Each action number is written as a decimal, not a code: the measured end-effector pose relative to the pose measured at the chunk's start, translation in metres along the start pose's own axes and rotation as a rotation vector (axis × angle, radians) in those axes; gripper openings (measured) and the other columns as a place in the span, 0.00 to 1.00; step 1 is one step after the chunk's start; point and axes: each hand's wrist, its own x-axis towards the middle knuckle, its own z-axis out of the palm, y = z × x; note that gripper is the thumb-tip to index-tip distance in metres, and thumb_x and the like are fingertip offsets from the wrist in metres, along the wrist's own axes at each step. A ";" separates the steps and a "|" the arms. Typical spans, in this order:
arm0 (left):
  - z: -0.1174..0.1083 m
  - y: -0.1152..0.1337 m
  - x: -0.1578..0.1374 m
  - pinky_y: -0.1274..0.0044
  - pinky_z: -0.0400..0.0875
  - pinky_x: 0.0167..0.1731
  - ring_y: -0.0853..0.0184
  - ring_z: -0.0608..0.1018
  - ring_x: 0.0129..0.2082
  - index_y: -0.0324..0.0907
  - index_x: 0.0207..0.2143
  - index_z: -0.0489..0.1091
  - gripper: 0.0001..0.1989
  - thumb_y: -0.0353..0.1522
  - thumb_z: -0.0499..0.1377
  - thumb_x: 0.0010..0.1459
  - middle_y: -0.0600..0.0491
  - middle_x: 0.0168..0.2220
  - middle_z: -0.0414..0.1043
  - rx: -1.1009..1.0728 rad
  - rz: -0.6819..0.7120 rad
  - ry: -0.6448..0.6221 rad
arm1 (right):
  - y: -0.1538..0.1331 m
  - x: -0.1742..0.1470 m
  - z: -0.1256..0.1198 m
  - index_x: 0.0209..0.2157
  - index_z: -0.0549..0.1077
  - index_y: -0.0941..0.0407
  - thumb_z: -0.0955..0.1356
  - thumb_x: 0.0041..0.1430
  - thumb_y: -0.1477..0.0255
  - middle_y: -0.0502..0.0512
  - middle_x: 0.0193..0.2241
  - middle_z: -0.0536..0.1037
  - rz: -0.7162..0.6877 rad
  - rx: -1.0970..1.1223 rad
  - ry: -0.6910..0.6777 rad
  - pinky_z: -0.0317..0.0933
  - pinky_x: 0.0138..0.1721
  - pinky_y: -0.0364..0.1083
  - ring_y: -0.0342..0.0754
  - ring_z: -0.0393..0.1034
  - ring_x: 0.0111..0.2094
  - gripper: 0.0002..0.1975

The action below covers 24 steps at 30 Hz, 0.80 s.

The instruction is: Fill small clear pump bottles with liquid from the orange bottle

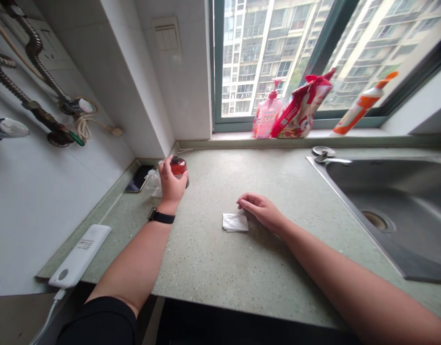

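Toward the back left of the counter, my left hand (173, 183) is wrapped round a small red-brown bottle (178, 166) with a black cap; the hand covers much of its body. A crumpled clear plastic bag (153, 182) lies just left of that hand. Near the middle of the counter rests my right hand (259, 209), its fingers loosely curled together and partly hidden. Whether anything is between them I cannot make out. Just in front of it lies a folded white tissue (235, 222), apart from the fingertips.
A dark phone (140, 178) lies in the back left corner. At the left edge sits a white power bank (80, 256) with a cable. The steel sink (356, 225) is on the right. On the windowsill stand a pink pump bottle (266, 115), a red bag (301, 108) and an orange-and-white bottle (360, 108).
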 end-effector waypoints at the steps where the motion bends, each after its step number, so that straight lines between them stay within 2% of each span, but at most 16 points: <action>1: 0.001 0.000 0.000 0.49 0.65 0.71 0.45 0.72 0.67 0.43 0.65 0.64 0.37 0.26 0.72 0.55 0.37 0.64 0.68 -0.003 -0.007 -0.004 | -0.001 0.000 0.000 0.35 0.80 0.54 0.72 0.60 0.50 0.55 0.33 0.83 -0.003 -0.006 -0.004 0.64 0.37 0.48 0.48 0.70 0.33 0.20; 4: 0.004 0.004 -0.003 0.49 0.66 0.70 0.45 0.73 0.65 0.43 0.64 0.65 0.36 0.27 0.73 0.55 0.38 0.63 0.69 -0.020 0.003 -0.038 | -0.003 0.000 0.000 0.36 0.80 0.54 0.73 0.60 0.51 0.55 0.33 0.83 -0.007 -0.015 -0.013 0.63 0.36 0.48 0.47 0.70 0.31 0.19; 9: 0.009 0.018 -0.013 0.54 0.68 0.70 0.49 0.74 0.66 0.44 0.66 0.66 0.36 0.29 0.73 0.57 0.40 0.63 0.70 -0.084 0.036 -0.093 | -0.003 0.000 0.000 0.36 0.79 0.54 0.73 0.61 0.51 0.55 0.33 0.83 0.008 0.007 -0.017 0.62 0.32 0.47 0.45 0.67 0.28 0.19; 15: 0.021 0.039 -0.035 0.57 0.73 0.67 0.53 0.78 0.63 0.47 0.70 0.61 0.42 0.33 0.75 0.57 0.42 0.63 0.72 -0.390 0.016 -0.269 | 0.002 0.005 0.002 0.37 0.79 0.53 0.72 0.63 0.52 0.54 0.33 0.83 -0.056 0.006 0.029 0.67 0.37 0.49 0.48 0.73 0.33 0.18; 19: 0.024 0.056 -0.049 0.59 0.74 0.65 0.53 0.79 0.62 0.48 0.71 0.61 0.44 0.37 0.77 0.56 0.41 0.63 0.72 -0.513 0.067 -0.375 | -0.004 0.005 0.003 0.40 0.79 0.53 0.71 0.65 0.53 0.54 0.34 0.83 -0.165 -0.020 0.149 0.69 0.46 0.52 0.50 0.77 0.38 0.17; 24: 0.020 0.068 -0.057 0.59 0.75 0.64 0.53 0.79 0.62 0.48 0.70 0.61 0.43 0.37 0.76 0.58 0.41 0.62 0.73 -0.540 0.079 -0.415 | -0.029 0.000 0.005 0.44 0.78 0.51 0.69 0.68 0.58 0.58 0.42 0.84 -0.361 -0.148 0.309 0.71 0.50 0.55 0.54 0.80 0.46 0.12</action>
